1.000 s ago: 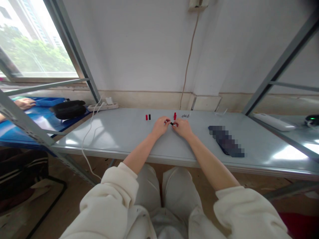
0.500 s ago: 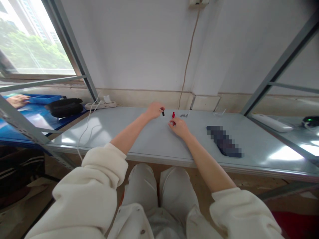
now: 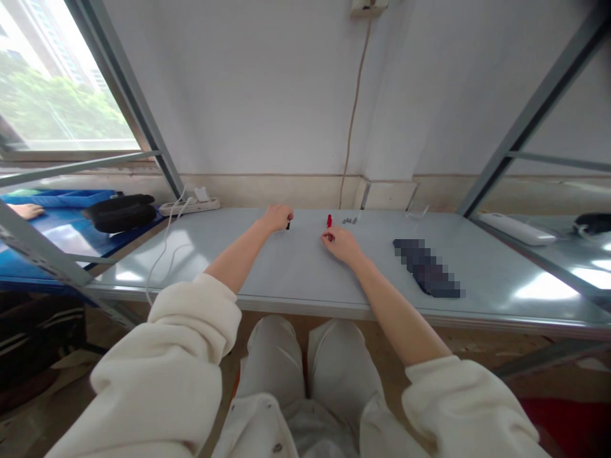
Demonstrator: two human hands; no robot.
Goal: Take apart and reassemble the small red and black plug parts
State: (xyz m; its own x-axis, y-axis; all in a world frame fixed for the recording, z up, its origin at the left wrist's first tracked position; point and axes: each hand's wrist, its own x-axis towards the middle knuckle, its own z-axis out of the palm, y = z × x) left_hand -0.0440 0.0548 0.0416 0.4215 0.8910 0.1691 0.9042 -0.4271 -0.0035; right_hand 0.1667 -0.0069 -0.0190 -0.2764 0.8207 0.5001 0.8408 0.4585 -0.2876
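My left hand (image 3: 277, 218) is over the far part of the grey table, its fingers pinched on a small black cylindrical piece (image 3: 288, 225) that points down at the tabletop. To the right, my right hand (image 3: 341, 243) rests low over the table, thumb and fingers closed around the lower part of a small, narrow red object (image 3: 329, 220). The red object's upper end shows beyond the fingertips; its exact kind is too small to tell. Just right of it lie several small grey metal pieces (image 3: 349, 221).
A dark pixelated flat object (image 3: 427, 268) lies right of my right arm. At the table's left back corner is a white power strip (image 3: 191, 207) with a cable. Metal frame posts rise at both sides. Left, a person's hand (image 3: 26, 210) rests by a black pouch (image 3: 121, 213).
My left hand has moved left, away from the right hand, carrying the black piece lower toward the tabletop. My right hand stays nearly in place by the red object. The view has shifted slightly.
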